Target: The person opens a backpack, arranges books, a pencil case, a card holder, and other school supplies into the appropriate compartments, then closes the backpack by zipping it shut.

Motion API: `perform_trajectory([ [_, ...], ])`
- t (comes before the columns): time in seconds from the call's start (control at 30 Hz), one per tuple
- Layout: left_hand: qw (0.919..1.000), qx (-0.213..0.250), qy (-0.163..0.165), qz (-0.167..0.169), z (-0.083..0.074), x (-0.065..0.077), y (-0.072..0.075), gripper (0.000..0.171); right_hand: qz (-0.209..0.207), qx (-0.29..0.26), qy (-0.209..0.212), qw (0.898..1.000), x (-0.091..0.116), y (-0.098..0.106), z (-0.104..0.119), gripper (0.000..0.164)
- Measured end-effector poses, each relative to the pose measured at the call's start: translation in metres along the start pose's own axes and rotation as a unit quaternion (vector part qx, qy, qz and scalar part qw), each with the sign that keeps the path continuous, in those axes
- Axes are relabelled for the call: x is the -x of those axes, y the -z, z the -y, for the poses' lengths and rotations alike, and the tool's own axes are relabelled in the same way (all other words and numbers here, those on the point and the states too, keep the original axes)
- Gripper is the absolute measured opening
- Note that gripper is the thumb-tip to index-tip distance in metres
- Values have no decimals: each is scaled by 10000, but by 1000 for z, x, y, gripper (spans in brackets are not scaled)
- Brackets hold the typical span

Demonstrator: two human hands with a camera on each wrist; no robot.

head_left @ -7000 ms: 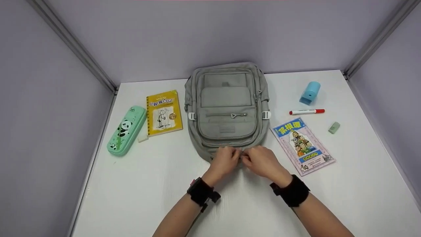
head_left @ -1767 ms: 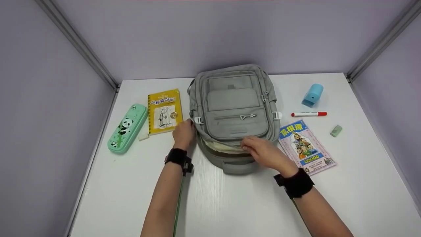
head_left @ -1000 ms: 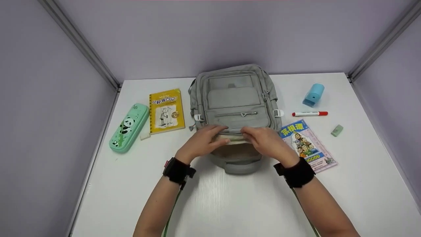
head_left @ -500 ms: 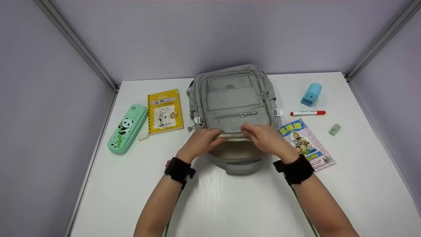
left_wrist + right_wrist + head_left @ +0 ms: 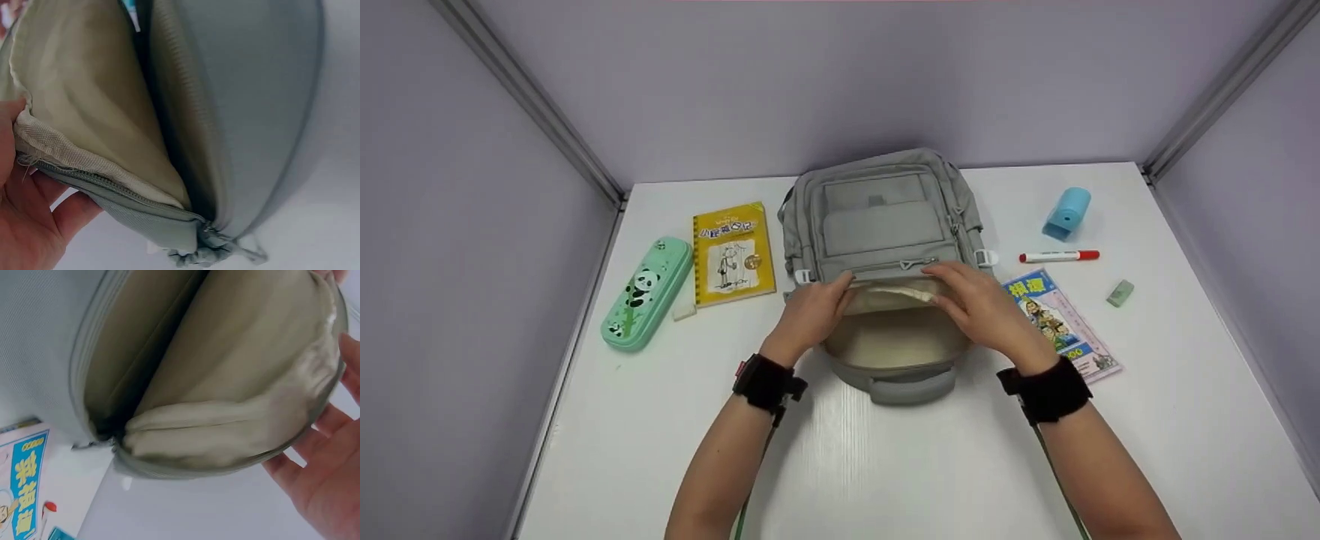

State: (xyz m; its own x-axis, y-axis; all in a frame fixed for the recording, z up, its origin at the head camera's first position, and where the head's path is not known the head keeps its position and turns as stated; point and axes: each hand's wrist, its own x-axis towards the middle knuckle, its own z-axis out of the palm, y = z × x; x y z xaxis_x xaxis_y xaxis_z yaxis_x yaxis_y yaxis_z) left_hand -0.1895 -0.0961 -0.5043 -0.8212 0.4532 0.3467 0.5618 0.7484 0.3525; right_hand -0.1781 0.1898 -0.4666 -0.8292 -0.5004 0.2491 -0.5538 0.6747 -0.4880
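Left hand (image 5: 808, 311) and right hand (image 5: 990, 311) lift the front of an unzipped gray backpack (image 5: 885, 217) on a worktop (image 5: 840, 465). Each grip pinches the flap (image 5: 877, 302).

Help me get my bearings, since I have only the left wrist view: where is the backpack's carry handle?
Observer: In the head view, the carry handle is at the end of the backpack nearest the person.
Operator: What lies closest on the backpack's left?
Observer: A yellow book, face up on the table.
Operator: And on the right, near the other hand?
Observer: A pink-bordered booklet, partly hidden behind the right hand and wrist.
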Motion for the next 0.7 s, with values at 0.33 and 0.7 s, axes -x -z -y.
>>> perform_trajectory([
  [0.33,9898,594,1009,-816,-10,-20,33,18,-615,-416,-811,9939,32,30,-22,67],
  [0.7,9802,920,1282,-1195,-6,-28,41,16,709,-404,-2720,9588,95,47,-70,76],
])
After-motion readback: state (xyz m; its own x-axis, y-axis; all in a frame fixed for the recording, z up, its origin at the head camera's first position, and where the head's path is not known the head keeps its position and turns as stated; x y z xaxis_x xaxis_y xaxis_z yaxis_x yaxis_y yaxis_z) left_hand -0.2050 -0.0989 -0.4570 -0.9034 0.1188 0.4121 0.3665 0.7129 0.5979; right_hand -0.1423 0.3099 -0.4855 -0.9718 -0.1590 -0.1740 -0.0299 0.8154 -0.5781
